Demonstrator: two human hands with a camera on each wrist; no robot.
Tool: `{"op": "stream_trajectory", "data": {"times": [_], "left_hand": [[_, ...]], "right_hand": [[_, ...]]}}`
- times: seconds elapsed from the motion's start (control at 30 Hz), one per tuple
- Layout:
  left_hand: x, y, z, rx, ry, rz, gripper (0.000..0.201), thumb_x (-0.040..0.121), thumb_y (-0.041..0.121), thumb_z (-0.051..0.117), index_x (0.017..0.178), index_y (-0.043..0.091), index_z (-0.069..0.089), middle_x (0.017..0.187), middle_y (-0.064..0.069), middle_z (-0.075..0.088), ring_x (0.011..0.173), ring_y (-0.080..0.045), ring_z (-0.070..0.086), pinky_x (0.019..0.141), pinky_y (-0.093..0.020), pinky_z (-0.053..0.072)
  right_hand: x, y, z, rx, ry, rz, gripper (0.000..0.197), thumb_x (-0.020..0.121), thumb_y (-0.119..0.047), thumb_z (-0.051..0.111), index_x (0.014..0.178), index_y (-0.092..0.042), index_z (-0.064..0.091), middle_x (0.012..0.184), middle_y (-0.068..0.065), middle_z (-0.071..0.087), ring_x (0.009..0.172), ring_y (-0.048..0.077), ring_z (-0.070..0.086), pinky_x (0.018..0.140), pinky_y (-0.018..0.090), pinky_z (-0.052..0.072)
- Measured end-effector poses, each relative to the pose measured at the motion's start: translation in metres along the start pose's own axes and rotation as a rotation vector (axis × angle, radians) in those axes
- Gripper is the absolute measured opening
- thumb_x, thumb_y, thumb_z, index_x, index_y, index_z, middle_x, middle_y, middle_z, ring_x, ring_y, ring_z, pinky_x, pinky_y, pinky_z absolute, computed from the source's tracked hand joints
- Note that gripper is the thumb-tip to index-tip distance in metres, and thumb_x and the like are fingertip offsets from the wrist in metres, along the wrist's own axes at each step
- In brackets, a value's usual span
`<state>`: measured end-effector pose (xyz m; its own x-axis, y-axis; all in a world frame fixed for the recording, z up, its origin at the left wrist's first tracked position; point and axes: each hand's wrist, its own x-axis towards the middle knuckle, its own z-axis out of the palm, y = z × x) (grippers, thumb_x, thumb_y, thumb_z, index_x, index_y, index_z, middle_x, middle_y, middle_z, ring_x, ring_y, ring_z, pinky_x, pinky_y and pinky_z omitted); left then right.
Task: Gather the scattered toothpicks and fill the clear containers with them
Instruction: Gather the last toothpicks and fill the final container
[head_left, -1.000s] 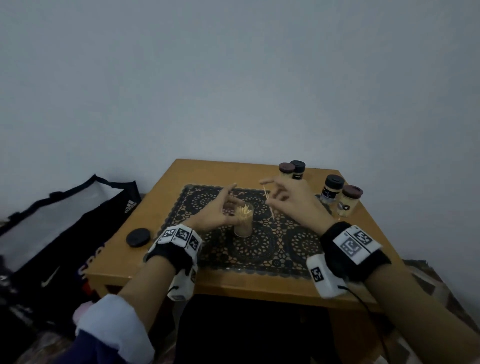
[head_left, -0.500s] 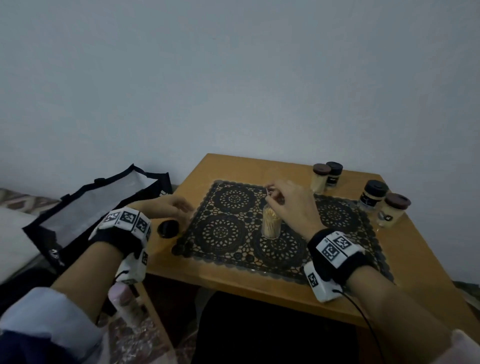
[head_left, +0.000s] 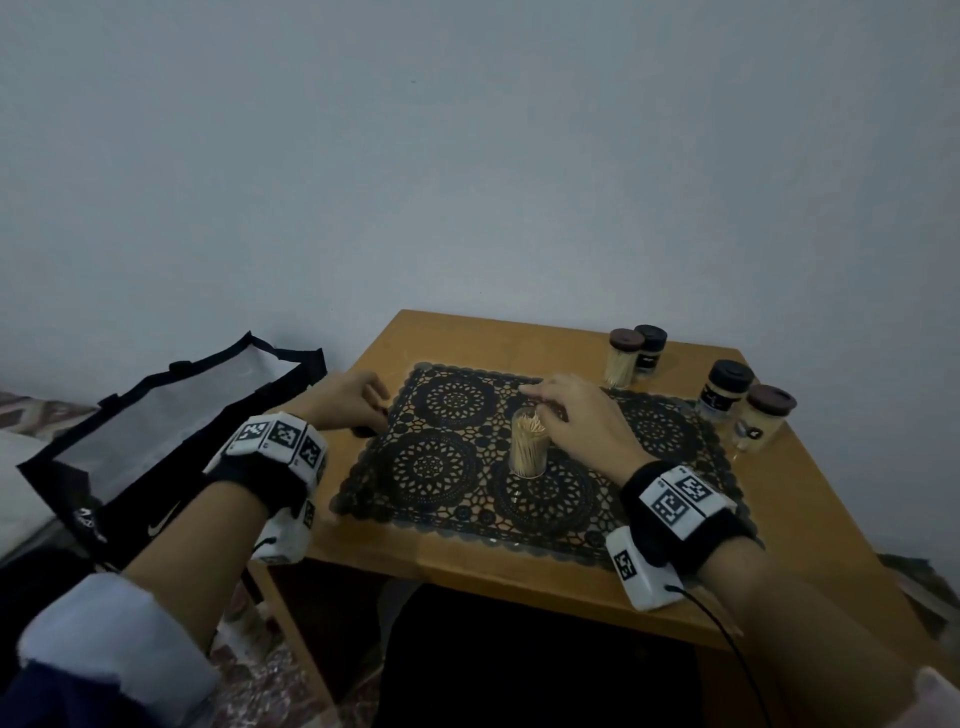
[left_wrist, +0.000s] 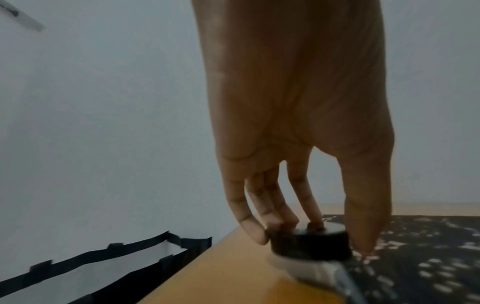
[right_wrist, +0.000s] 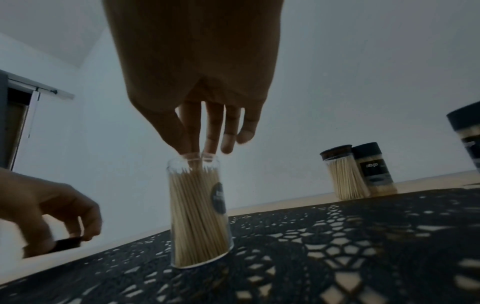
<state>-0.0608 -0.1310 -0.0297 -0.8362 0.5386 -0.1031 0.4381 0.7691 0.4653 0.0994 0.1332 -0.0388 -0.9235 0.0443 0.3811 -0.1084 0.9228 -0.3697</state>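
An open clear container (head_left: 529, 451) packed with upright toothpicks stands in the middle of the black lace mat (head_left: 431, 467). My right hand (head_left: 535, 404) hovers at its mouth. In the right wrist view the thumb and forefinger of that hand (right_wrist: 193, 151) pinch a single toothpick (right_wrist: 201, 162), whose lower end is inside the container (right_wrist: 200, 216). At the mat's left edge my left hand (head_left: 375, 415) is curled over a round black lid (head_left: 366, 430). In the left wrist view the left hand (left_wrist: 311, 241) grips this lid (left_wrist: 309, 247) between fingers and thumb, on the table.
Four lidded jars of toothpicks stand at the back right: one pair (head_left: 623, 358) and another pair (head_left: 766, 421) nearer the right edge. A black mesh bag (head_left: 171, 415) sits on the floor left of the wooden table (head_left: 805, 545). A wall is close behind.
My left hand left the container, went left to the black lid and took hold of it. My right hand came down with the toothpick to the container's mouth.
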Motion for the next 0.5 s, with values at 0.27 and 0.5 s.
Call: {"op": "stream_trajectory", "data": {"times": [0.27,0.5], "left_hand": [[0.012,0.098,0.018,-0.147,0.016,0.376,0.042,0.079,0.035,0.079,0.115,0.017,0.065,0.105,0.006,0.066,0.1,-0.009,0.061,0.084,-0.019,0.049],[0.015,0.134,0.045,0.018,-0.09,0.514,0.046,0.081,0.04,0.077,0.119,0.015,0.068,0.113,0.0,0.069,0.103,-0.014,0.063,0.091,-0.034,0.053]], "right_hand": [[-0.014,0.019,-0.005,0.264,-0.029,0.155,0.053,0.095,-0.006,0.048,0.145,-0.022,0.042,0.141,-0.001,0.049,0.131,0.014,0.043,0.107,0.035,0.039],[-0.009,0.035,0.0,0.47,-0.399,0.409,0.083,0.078,-0.02,0.079,0.147,-0.014,0.035,0.135,0.004,0.052,0.121,0.022,0.052,0.09,0.035,0.051]]}}
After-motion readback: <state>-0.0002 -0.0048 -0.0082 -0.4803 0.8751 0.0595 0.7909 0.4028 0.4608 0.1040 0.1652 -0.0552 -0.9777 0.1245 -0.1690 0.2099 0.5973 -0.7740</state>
